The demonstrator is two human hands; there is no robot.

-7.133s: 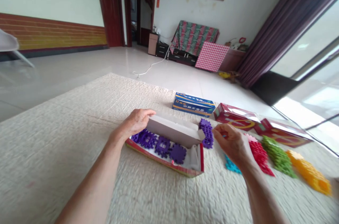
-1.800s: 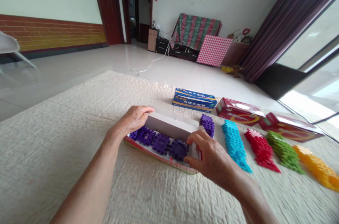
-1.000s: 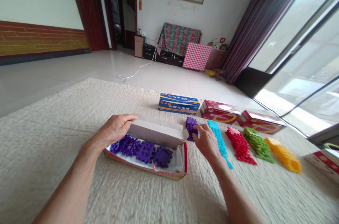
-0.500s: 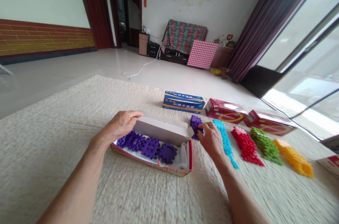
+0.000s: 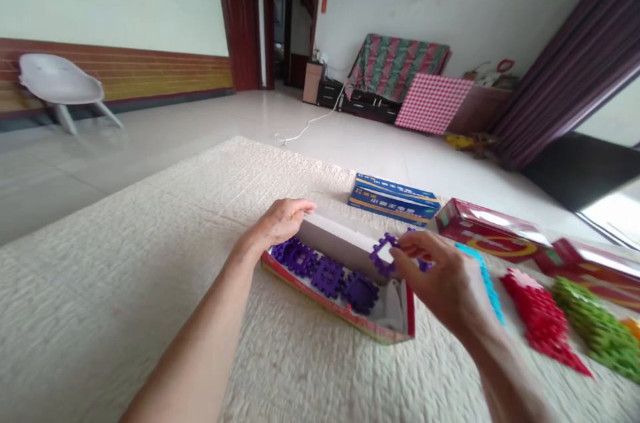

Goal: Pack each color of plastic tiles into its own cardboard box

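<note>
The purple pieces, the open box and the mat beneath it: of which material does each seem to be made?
Purple pieces: probably hard plastic, smooth-looking, perhaps slightly glossy; colour is uniform and edges are evenly toothed.
Open box: apparently cardboard, printed outside, pale inside, with thin folded flaps.
Mat: seems quilted fabric, matte, its surface puckered; the fibre I cannot tell.

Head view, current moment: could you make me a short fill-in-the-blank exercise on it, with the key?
1. The toothed square piece pinched by the right hand is ____.
2. The hand at the corner of the open box's raised lid is the ____ one.
3. The red pieces lie between the light blue pieces and the ____ ones.
4. The checked cloth is red and ____.

Missing words: purple; left; green; white.
</note>
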